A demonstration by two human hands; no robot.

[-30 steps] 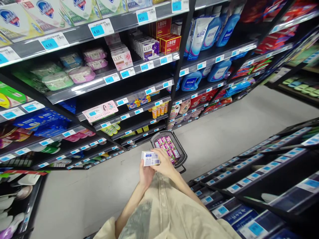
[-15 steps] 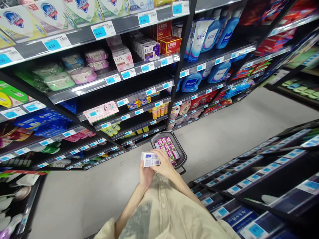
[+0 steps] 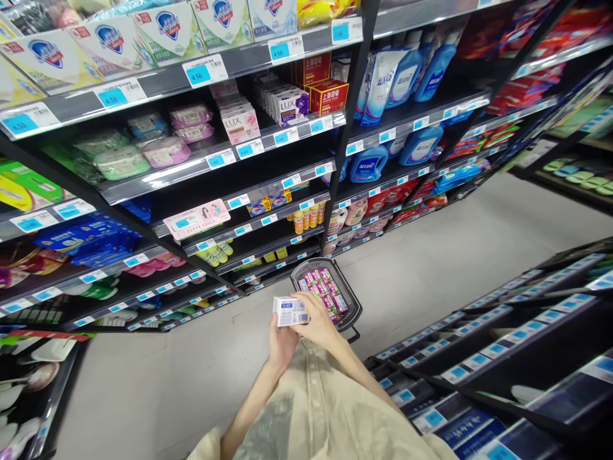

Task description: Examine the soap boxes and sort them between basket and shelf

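A small white soap box (image 3: 290,313) with blue print and a barcode is held up in front of my shirt. My left hand (image 3: 281,345) grips it from below, thumb along its left edge. From the right, my right hand (image 3: 317,322) wraps round the box's other end, with fingers over the top. Just beyond my right hand, a dark grey shopping basket (image 3: 354,300) stands on the floor by the shelf foot. Inside it lie several pink-and-white packs (image 3: 325,287), partly covered by my right hand.
Tall shelving runs ahead, with Safeguard soap boxes (image 3: 172,29) on top and LUX soap boxes (image 3: 242,120) below. Blue bottles (image 3: 368,165) stand to the right. Another shelf unit (image 3: 479,361) borders the aisle at lower right. Grey floor (image 3: 201,358) lies between.
The view has shifted slightly, so the shelves and basket sit a little lower and further right. Both hands keep hold of the soap box in nearly the same pose.
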